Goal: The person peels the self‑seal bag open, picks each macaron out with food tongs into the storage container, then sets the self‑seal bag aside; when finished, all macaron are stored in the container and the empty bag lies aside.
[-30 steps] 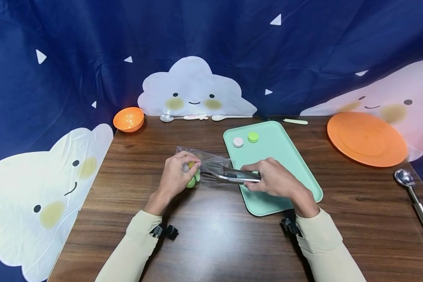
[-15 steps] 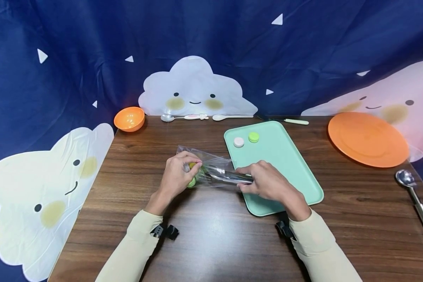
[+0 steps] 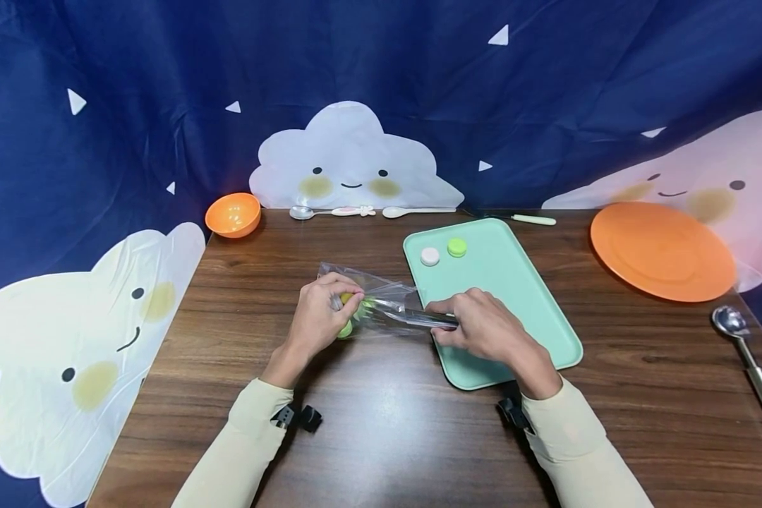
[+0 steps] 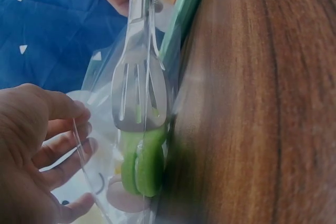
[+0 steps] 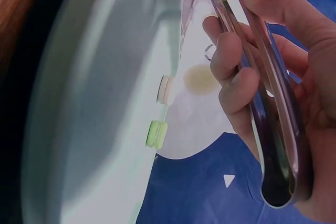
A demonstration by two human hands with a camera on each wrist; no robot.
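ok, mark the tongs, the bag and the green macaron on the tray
tongs (image 4: 137, 95): left wrist view, on the slotted tip inside the bag.
bag (image 3: 390, 288): head view, on the clear film near its mouth.
green macaron (image 3: 456, 247): head view, on its top shell.

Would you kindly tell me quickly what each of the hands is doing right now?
Left hand: holds the clear bag with a green macaron inside.
Right hand: grips the metal tongs, whose tips are in the bag.

Even bright head view, soft shadows, curved edges, blurry dim wrist views
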